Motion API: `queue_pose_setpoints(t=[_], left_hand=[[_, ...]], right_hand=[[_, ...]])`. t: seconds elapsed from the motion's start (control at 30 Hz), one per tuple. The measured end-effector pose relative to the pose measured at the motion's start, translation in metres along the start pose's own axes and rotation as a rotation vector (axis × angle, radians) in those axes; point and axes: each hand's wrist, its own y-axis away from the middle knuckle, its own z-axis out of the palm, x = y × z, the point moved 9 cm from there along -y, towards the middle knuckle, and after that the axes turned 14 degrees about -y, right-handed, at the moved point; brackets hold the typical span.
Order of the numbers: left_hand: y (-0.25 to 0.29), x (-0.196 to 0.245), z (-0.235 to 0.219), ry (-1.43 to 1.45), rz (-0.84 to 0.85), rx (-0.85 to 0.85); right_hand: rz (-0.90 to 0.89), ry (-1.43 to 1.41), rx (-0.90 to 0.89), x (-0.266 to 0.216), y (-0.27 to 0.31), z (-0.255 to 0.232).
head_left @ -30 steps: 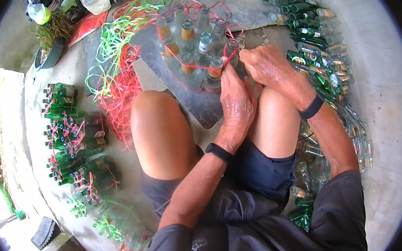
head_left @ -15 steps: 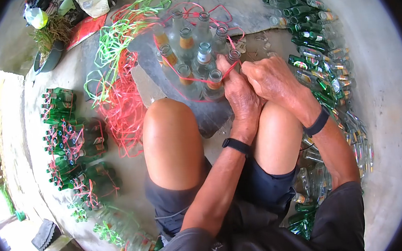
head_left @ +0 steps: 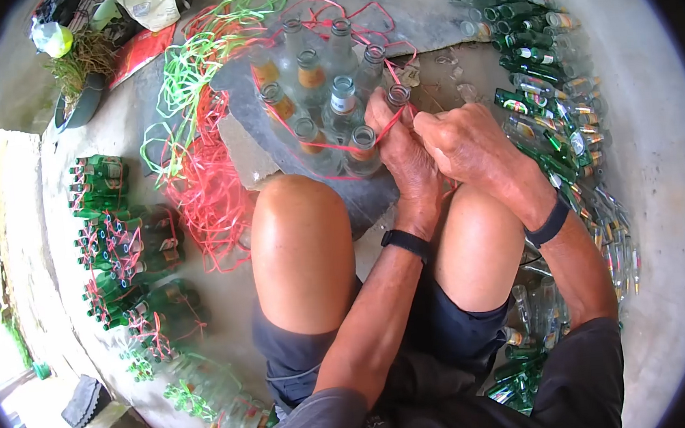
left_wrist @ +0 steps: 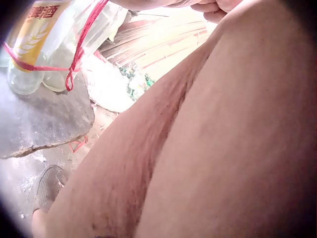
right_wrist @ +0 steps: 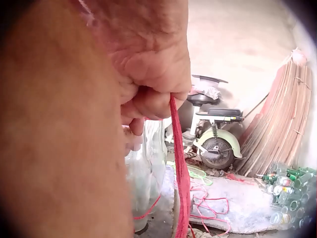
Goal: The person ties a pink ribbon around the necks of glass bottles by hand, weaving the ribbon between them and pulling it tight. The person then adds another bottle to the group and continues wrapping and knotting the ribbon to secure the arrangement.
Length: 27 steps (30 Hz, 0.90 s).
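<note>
Several clear glass bottles point(head_left: 310, 78), some with orange-yellow labels, stand upright in a cluster before the knees. A red plastic strap point(head_left: 328, 144) runs round the group. My left hand point(head_left: 407, 155) reaches up against the near right bottles, where the strap crosses its fingers; its fingertips are partly hidden, and I cannot tell whether they pinch the strap. My right hand point(head_left: 475, 141), just beside it, grips the strap in curled fingers. In the right wrist view, a length of strap point(right_wrist: 181, 173) hangs from this fist. A looped strap shows by a labelled bottle point(left_wrist: 37, 32) in the left wrist view.
The bottles stand on a dark slab point(head_left: 370, 199). Tangled red strap point(head_left: 206, 193) and green strap point(head_left: 187, 68) lie to the left. Tied green bottles point(head_left: 129, 245) stand farther left, and loose bottles point(head_left: 541, 58) lie along the right. A scooter point(right_wrist: 218, 134) is behind.
The left hand's fingers have moved farther in among the right-hand bottles. The right fist has drawn slightly down and right with the strap. The view has shifted a little.
</note>
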Motion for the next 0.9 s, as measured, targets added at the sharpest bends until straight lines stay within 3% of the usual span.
queue_pose_setpoints(t=[0.27,0.4,0.57,0.67,0.73,0.8,0.87,0.9], left_hand=[[-0.002,-0.003,0.004,0.033,-0.058,-0.116],[0.000,-0.005,0.004,0.070,-0.062,-0.087],[0.001,0.005,-0.003,0.064,0.092,0.005],[0.004,0.002,-0.001,0.194,-0.054,-0.084],[0.007,-0.005,0.005,0.236,-0.048,-0.067],[0.006,-0.010,0.014,0.201,-0.063,-0.153],[-0.001,0.007,-0.007,0.203,0.074,0.063],[0.003,0.000,-0.004,0.202,0.068,0.064]], right_hand=[[-0.077,0.081,-0.033,-0.012,-0.005,-0.002],[-0.169,0.150,-0.061,-0.023,-0.013,-0.005],[-0.248,0.201,-0.146,-0.040,-0.030,-0.010],[-0.293,0.208,-0.178,-0.048,-0.041,-0.010],[-0.336,0.196,-0.196,-0.053,-0.049,-0.012],[-0.383,0.212,-0.209,-0.058,-0.056,-0.014],[-0.402,0.173,-0.246,-0.049,-0.066,-0.009],[-0.425,0.155,-0.280,-0.051,-0.071,-0.009]])
